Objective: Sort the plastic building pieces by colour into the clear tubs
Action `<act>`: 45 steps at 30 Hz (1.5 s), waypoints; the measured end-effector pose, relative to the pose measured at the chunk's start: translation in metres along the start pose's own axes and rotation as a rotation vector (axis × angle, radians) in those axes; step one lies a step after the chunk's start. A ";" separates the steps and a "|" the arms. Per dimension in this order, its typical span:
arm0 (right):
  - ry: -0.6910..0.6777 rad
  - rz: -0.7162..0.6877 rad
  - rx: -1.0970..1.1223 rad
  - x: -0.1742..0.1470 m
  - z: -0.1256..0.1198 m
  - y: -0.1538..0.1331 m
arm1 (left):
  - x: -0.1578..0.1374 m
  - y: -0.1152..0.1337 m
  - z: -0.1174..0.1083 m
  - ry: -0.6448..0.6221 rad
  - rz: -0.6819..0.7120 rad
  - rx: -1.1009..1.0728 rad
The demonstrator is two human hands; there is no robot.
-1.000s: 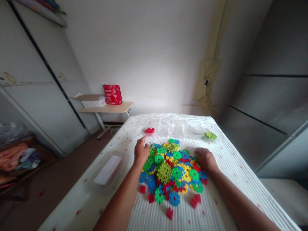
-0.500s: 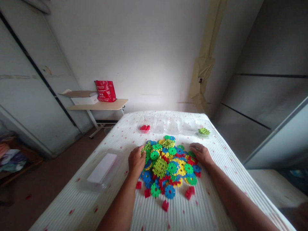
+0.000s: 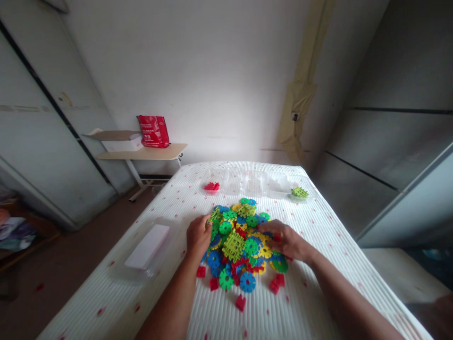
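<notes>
Fingers of left hand (image 3: 198, 236) and right hand (image 3: 287, 241) curl loosely over the toy-gear pile (image 3: 244, 243), grip unclear.

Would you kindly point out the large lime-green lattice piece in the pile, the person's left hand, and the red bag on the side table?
Large lime-green lattice piece (image 3: 234, 246), head view, its centre.
Left hand (image 3: 198, 234), head view, back of hand.
Red bag (image 3: 153, 131), head view, front face.

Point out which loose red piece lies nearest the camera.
The lone red piece at the pile's front edge; the other loose red ones lie farther up, closer to the pile.
</notes>
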State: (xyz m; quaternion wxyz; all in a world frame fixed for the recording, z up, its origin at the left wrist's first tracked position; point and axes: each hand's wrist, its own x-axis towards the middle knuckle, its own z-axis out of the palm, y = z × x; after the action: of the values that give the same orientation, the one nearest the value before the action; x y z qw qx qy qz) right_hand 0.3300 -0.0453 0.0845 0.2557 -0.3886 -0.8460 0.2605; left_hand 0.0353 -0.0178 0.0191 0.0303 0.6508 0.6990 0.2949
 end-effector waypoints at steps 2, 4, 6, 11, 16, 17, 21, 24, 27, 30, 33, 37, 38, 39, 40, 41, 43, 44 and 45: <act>-0.011 -0.046 -0.044 0.003 0.006 -0.004 | 0.000 0.000 0.000 -0.006 -0.003 -0.005; -0.005 -0.076 -0.077 0.005 0.009 -0.002 | 0.000 -0.001 0.000 -0.009 -0.003 -0.011; 0.012 -0.081 -0.082 0.005 0.010 0.001 | 0.000 -0.001 -0.001 -0.005 0.000 -0.019; 0.034 -0.032 -0.022 0.002 0.005 0.008 | 0.000 0.000 -0.001 0.006 0.002 -0.032; 0.064 -0.019 0.033 0.001 0.005 0.008 | 0.000 0.001 -0.003 0.003 -0.012 -0.034; 0.072 -0.014 0.038 0.001 0.005 0.009 | 0.000 0.001 -0.004 0.004 -0.012 -0.035; 0.127 0.024 0.024 0.000 0.007 0.013 | 0.001 0.000 -0.003 0.014 -0.005 -0.043; 0.181 0.050 -0.019 -0.001 0.006 0.014 | 0.002 -0.003 0.000 0.024 0.000 -0.048; 0.218 0.059 -0.066 0.000 0.006 0.008 | 0.001 -0.004 0.001 0.022 -0.001 -0.051; 0.202 0.025 -0.117 0.003 0.011 -0.005 | 0.000 -0.002 0.000 0.013 -0.016 -0.052; 0.158 -0.042 -0.208 0.007 0.021 -0.024 | -0.001 0.000 -0.001 0.012 -0.027 -0.044; 0.081 -0.092 -0.304 0.013 0.043 -0.047 | -0.001 0.002 -0.002 0.002 -0.042 -0.032; 0.073 -0.086 -0.326 0.015 0.049 -0.052 | -0.001 0.002 -0.002 0.002 -0.046 -0.032; 0.067 -0.073 -0.351 0.017 0.054 -0.055 | -0.001 0.002 -0.002 0.004 -0.047 -0.032; 0.065 -0.058 -0.378 0.020 0.060 -0.058 | -0.002 0.002 -0.002 0.007 -0.048 -0.032; 0.065 -0.041 -0.405 0.022 0.064 -0.060 | -0.002 0.001 -0.002 0.010 -0.048 -0.033; 0.065 -0.013 -0.439 0.025 0.072 -0.062 | -0.002 0.001 -0.002 0.014 -0.044 -0.038; 0.066 -0.001 -0.440 0.026 0.074 -0.061 | -0.002 0.001 -0.001 0.013 -0.041 -0.041; 0.069 0.010 -0.426 0.027 0.075 -0.060 | -0.002 0.001 -0.001 0.013 -0.039 -0.043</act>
State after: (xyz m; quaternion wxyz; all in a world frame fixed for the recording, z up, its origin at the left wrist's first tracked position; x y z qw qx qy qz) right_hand 0.2358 -0.0762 0.0743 0.1954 -0.4469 -0.8707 0.0636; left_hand 0.0356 -0.0200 0.0200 0.0457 0.6343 0.7052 0.3134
